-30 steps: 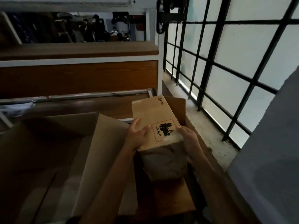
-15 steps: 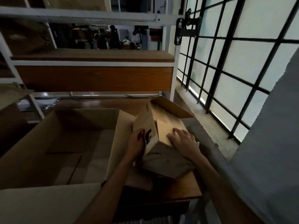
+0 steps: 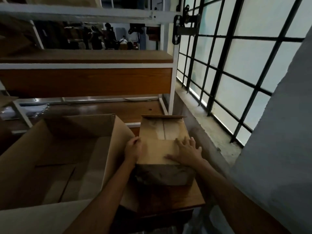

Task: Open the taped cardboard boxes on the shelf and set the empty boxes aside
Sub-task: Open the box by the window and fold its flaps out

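A small cardboard box [image 3: 157, 146] lies on a wooden shelf board [image 3: 194, 198], its open end facing away toward the rack. My left hand [image 3: 133, 149] holds the box's left edge with curled fingers. My right hand [image 3: 186, 152] lies flat on the box's top face, fingers spread. A large open cardboard box [image 3: 55, 159] stands directly to the left, its right wall touching the small box's side.
A white metal rack with wooden shelves [image 3: 87, 81] rises behind the boxes. A barred window [image 3: 236, 68] and a concrete sill [image 3: 207, 130] run along the right. A grey wall [image 3: 278, 149] stands close at the right front.
The small box has been turned over onto another side, so its printed label is out of sight and its open end faces away. My right hand moved from its side onto its top.
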Available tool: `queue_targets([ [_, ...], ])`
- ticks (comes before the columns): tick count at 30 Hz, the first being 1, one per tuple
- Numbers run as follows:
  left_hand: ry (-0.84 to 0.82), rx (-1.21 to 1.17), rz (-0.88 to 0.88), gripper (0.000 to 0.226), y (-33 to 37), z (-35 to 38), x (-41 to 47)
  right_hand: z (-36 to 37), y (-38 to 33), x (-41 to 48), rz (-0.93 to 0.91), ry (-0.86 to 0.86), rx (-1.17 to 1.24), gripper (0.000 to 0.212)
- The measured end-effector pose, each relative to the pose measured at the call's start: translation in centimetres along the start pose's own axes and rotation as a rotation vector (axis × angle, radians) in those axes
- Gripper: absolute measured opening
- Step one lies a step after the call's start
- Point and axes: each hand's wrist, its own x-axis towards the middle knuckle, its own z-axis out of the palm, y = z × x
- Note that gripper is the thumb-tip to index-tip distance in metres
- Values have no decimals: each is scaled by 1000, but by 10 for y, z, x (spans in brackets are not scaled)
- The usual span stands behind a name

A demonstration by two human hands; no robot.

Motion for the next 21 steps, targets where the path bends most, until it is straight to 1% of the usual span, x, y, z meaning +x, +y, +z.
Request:
queue_targets([
  [2, 49, -6, 55, 28, 2, 1, -1, -12, -2, 2, 7, 1, 25, 114],
  [4, 47, -94, 49, 33, 6, 2, -3, -22, -4, 2, 17, 85, 39, 107],
  [7, 0, -262, 27, 49, 10, 0, -1, -34, 0, 6, 21, 268, 102, 79],
  [9, 54, -468, 26, 54, 21, -3, 0, -48, 5, 9, -19, 321, 181, 57],
  [10, 88, -557, 19, 54, 30, -7, 0, -59, 7, 9, -56, 302, 233, 46],
  [12, 70, -614, -21, 52, 37, -15, 4, -82, 9, 0, -166, 198, 277, 28],
  [14, -40, -498, -29, 42, 42, -19, 3, -103, 10, -18, -269, 55, 252, 26],
  [15, -103, -384, -21, 35, 43, -19, 0, -109, 9, -29, -280, -32, 255, 29],
  [17, -210, -187, 9, 26, 44, -15, -6, -111, 7, -47, -228, -202, 304, 43],
  [19, -294, -46, 72, 21, 42, -5, -16, -100, 3, -53, -148, -244, 313, 50],
  [21, -331, 169, 189, 33, 31, 7, -27, -75, 0, -53, -80, -213, 226, 50],
])
